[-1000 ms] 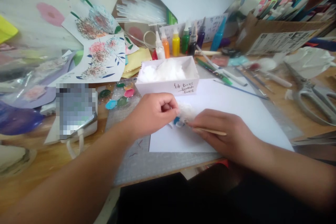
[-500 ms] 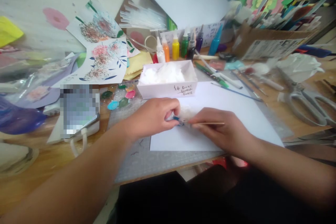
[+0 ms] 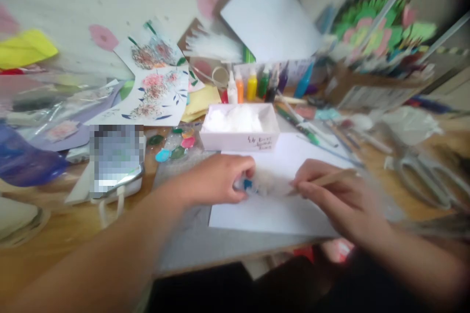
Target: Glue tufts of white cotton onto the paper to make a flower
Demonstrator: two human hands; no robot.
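My left hand (image 3: 229, 176) is curled with thumb and fingers round a small clear-and-blue object (image 3: 247, 184); its kind is too blurred to tell. Beside it, on a white paper sheet (image 3: 235, 216), lies a pale, fuzzy-looking patch (image 3: 266, 181). My right hand (image 3: 326, 188) is closed in a pen-like grip on a thin wooden stick (image 3: 336, 177), whose tip is smeared by motion. A gap separates the two hands. Just behind them stands a white paper box (image 3: 238, 142) with fluffy white material (image 3: 238, 120) in it.
Several paint bottles (image 3: 251, 85) line the back. Small coloured paint dabs (image 3: 163, 155) lie left of the box. A phone (image 3: 117, 161) with a cable is further left. Scissors (image 3: 422, 176) and pens (image 3: 297, 124) lie to the right. A grey mat (image 3: 183, 234) is under the paper.
My right hand has drawn away to the right with the stick, and the gap between my hands has widened. My left-hand fingers have opened slightly round the object. The camera view has shifted upward.
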